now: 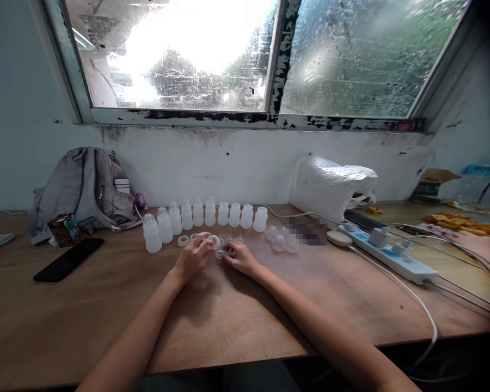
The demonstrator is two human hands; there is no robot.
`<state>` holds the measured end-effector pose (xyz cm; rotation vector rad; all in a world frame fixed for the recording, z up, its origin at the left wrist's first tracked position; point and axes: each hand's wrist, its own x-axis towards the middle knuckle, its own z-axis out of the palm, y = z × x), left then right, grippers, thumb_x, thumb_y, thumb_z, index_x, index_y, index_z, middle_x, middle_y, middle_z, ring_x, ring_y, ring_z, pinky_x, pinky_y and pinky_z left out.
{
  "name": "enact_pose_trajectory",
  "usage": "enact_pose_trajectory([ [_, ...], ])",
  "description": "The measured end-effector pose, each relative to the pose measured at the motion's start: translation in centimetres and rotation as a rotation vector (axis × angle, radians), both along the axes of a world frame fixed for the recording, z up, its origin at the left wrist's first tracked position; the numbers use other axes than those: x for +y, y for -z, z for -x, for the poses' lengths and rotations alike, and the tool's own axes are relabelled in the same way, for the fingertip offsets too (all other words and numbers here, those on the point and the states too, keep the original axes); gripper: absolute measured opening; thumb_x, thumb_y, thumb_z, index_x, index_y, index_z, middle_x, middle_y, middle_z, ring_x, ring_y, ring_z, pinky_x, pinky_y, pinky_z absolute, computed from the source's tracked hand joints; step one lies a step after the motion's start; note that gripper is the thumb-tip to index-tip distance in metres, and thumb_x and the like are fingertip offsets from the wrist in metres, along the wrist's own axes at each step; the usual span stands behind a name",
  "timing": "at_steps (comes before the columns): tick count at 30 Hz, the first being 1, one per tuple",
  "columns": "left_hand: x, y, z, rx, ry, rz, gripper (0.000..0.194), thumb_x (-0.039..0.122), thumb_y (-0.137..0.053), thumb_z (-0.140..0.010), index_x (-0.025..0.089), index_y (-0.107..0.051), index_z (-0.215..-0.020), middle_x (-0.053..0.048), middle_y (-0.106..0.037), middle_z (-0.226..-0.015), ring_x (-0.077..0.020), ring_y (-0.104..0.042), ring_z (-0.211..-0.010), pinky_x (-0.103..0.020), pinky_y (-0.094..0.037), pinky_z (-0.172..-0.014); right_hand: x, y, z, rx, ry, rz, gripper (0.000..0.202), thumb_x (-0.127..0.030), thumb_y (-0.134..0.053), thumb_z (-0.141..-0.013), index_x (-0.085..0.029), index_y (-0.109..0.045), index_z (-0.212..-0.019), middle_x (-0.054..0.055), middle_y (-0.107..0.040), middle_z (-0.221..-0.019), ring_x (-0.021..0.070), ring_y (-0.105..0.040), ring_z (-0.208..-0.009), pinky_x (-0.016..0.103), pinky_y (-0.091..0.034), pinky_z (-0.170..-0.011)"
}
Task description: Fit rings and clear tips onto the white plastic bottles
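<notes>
My left hand (194, 256) is closed, its fingertips pinching a white bottle collar ring (214, 241). Just right of it, my right hand (239, 257) is closed on a small clear round piece (219, 254), perhaps a teat; the fingers partly hide it. The two pieces are close together. Behind my hands stand clear teats (231, 239), partly covered. White collar rings (183, 240) lie left of my left hand. A curved row of frosted baby bottles (187, 215) stands beyond; the left ones have tops, while those on the right (247, 216) are open-necked.
Clear domed caps (278, 242) lie to the right. Farther right are a white round puck (338, 238), a power strip (387, 253) with cables, and another person's hand (479, 245). A black phone (69, 259), a small carton (64, 228) and a backpack (84, 188) are left.
</notes>
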<state>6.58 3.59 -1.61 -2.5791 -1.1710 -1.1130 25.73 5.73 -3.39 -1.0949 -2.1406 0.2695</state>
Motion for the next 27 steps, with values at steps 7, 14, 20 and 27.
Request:
enact_pose_trajectory([
  [7, -0.5, -0.6, 0.1, 0.029, 0.033, -0.004, 0.016, 0.022, -0.040, -0.082, 0.019, -0.050, -0.094, -0.008, -0.049, -0.112, -0.0186, -0.049, -0.100, -0.033, -0.041, -0.085, -0.4, -0.5, 0.0, -0.071, -0.127, 0.085, 0.026, -0.013, -0.055, -0.065, -0.018, -0.062, -0.089, 0.004, -0.062, -0.087, 0.0185, -0.052, -0.087, 0.031, -0.038, -0.080],
  [14, -0.9, -0.6, -0.6, 0.160, 0.110, 0.105, 0.011, 0.021, -0.043, -0.080, 0.020, -0.049, -0.090, -0.006, -0.053, -0.101, -0.0184, -0.050, -0.095, -0.031, -0.040, -0.083, 0.7, 0.0, -0.9, 0.146, 0.012, 0.150, 0.033, -0.005, -0.046, -0.063, -0.015, -0.062, -0.089, 0.005, -0.064, -0.089, 0.0155, -0.057, -0.083, 0.028, -0.043, -0.077],
  [20, -0.7, 0.4, -0.7, 0.088, 0.097, 0.237, 0.030, 0.028, -0.053, -0.074, 0.019, -0.043, -0.100, -0.006, -0.054, -0.096, -0.0197, -0.052, -0.089, -0.032, -0.042, -0.077, 0.1, -0.2, -0.2, 0.158, -0.010, 0.144, 0.030, -0.004, -0.045, -0.064, -0.016, -0.062, -0.087, 0.005, -0.064, -0.086, 0.0147, -0.058, -0.079, 0.028, -0.044, -0.074],
  [27, 0.1, 1.2, -0.3, 0.008, 0.112, 0.285, 0.049, 0.034, -0.061, -0.067, 0.017, -0.039, -0.107, -0.009, -0.052, -0.101, -0.0212, -0.052, -0.093, -0.034, -0.042, -0.081, -0.9, -0.7, 0.9, 0.090, -0.122, 0.039, 0.015, -0.025, -0.054, -0.074, -0.018, -0.063, -0.083, 0.004, -0.063, -0.082, 0.0168, -0.054, -0.082, 0.031, -0.039, -0.080],
])
